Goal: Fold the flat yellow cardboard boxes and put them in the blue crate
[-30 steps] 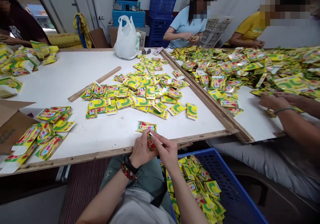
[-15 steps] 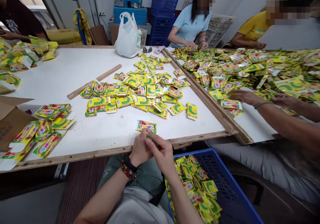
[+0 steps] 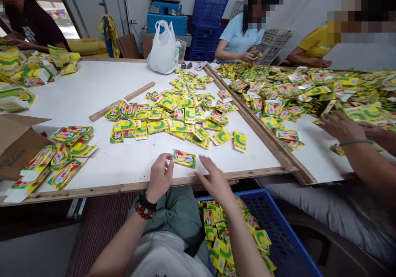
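A small yellow, green and red printed box [image 3: 185, 159] lies flat on the white table near its front edge, between my two hands. My left hand [image 3: 160, 177] is at the box's left end, fingers loosely bent and apart, index fingertip at or very near its edge; I cannot tell whether it touches. My right hand [image 3: 215, 182] stands open off the box's right end, fingers and thumb spread, holding nothing. Beyond them lies a loose pile of similar boxes [image 3: 171, 126]. Below my right forearm, a blue crate [image 3: 278, 227] holds many yellow packets.
Wooden strips [image 3: 266, 138] divide the table from a large packet heap [image 3: 309, 83] at right, where co-workers' hands [image 3: 340, 128] work. A loose wooden stick [image 3: 123, 100], a white plastic bag [image 3: 163, 52], a cardboard carton [image 3: 18, 149] and flatter boxes [image 3: 66, 174] lie around.
My hands were together over the box at the table edge; they have parted to left and right, uncovering the area beside it. The co-worker's hand at right has moved further right.
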Demonstrator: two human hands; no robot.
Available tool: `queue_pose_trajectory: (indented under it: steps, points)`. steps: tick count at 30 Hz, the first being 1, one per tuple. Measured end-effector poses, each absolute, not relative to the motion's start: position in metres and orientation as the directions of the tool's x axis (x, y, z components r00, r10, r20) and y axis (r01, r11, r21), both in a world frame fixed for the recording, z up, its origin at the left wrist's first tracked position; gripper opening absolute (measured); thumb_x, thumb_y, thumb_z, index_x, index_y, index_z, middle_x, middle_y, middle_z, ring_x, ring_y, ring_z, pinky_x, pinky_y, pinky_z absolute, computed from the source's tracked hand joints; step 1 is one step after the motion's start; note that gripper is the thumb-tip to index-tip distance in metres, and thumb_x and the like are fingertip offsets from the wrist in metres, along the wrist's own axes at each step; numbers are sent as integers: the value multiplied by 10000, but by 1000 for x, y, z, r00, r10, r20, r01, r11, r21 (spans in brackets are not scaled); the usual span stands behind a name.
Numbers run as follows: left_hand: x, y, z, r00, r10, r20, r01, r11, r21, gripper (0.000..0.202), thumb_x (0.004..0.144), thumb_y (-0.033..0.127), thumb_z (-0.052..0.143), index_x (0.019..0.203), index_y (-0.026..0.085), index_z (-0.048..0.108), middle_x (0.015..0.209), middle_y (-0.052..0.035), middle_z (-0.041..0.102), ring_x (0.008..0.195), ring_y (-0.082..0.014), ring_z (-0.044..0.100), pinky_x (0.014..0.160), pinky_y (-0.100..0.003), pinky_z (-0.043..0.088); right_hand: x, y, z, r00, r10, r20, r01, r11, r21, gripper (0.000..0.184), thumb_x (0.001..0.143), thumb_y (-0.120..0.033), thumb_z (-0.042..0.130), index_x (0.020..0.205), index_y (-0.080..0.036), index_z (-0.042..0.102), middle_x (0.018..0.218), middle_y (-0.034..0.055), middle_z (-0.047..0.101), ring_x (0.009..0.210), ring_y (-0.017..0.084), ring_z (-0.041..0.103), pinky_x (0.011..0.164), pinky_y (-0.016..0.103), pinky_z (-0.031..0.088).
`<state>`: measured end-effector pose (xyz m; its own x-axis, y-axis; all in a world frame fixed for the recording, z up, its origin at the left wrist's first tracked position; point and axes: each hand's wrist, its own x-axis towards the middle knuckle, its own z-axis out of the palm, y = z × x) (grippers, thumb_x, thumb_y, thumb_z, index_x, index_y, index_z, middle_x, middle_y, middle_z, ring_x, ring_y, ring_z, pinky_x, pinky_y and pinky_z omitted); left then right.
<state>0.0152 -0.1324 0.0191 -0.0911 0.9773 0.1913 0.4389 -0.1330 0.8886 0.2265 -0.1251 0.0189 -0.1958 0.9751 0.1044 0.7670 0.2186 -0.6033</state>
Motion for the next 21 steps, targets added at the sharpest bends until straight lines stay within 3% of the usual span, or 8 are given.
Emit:
queue_pose_trajectory:
  steps: [3,6,7,9,11,14,17,21]
  points:
    - [23,-133,4,-136,978,160,362,-101,927,390,890,319,472,1247,164,443,1291,-147,501,1015,-215,571,855,-377,509,190,-76,4,-276,959,56,737,249,-628,730,718,-241,666,1406,-158,434,1327,173,523,1280,312,455,1055,515,361]
    - [34,-142,-5,-219,976,-9,154,44,987,698,868,398,540,1422,205,163,1504,-188,220,1319,-293,401,989,-433,451,162,-68,3,-195,975,109,748,220,-627,691,693,-244,669,1346,-106,489,1145,166,557,1097,288,549,980,466,439]
    - [37,-144,-4,-216,974,-60,67,76,995,728,871,422,540,1425,218,114,1508,-191,207,1344,-296,375,1004,-435,440,155,-77,4,-152,975,163,737,221,-639,666,719,-258,646,1345,-97,484,1134,165,536,1085,277,544,970,447,451]
    - [43,-146,5,-174,980,-93,-91,78,993,708,878,450,535,1394,219,110,1424,-194,350,1274,-273,463,977,-414,460,146,-107,6,-90,950,299,672,279,-686,646,785,-269,578,1391,-106,425,1184,173,485,1142,263,510,985,419,452]
    - [47,-144,18,-174,983,-48,-153,21,988,646,857,441,576,1321,210,190,1226,-146,522,1062,-219,591,878,-358,506,143,-141,10,-107,913,393,561,382,-735,663,811,-217,517,1447,-133,348,1292,181,438,1254,253,448,1033,405,425]
    - [47,-137,33,-246,968,41,-30,-50,998,646,767,360,686,1230,210,261,1032,-60,548,830,-154,591,745,-283,504,149,-172,17,-193,926,324,338,373,-864,625,775,-170,504,1397,-176,450,1392,134,441,1328,248,405,1102,404,361]
    - [48,-135,30,-228,965,129,153,-96,984,682,734,299,690,1243,205,245,1036,-58,515,830,-153,570,741,-279,484,156,-169,23,-108,989,102,-14,101,-995,336,827,-299,503,1066,-177,705,1150,94,653,1127,252,586,991,394,467]
    - [54,-145,9,-151,946,288,413,-205,887,548,763,325,642,1183,200,313,1019,-65,530,824,-179,574,709,-293,466,152,-148,34,0,987,-160,-323,-151,-934,292,784,-420,631,894,-170,733,898,43,723,872,208,658,825,325,536]
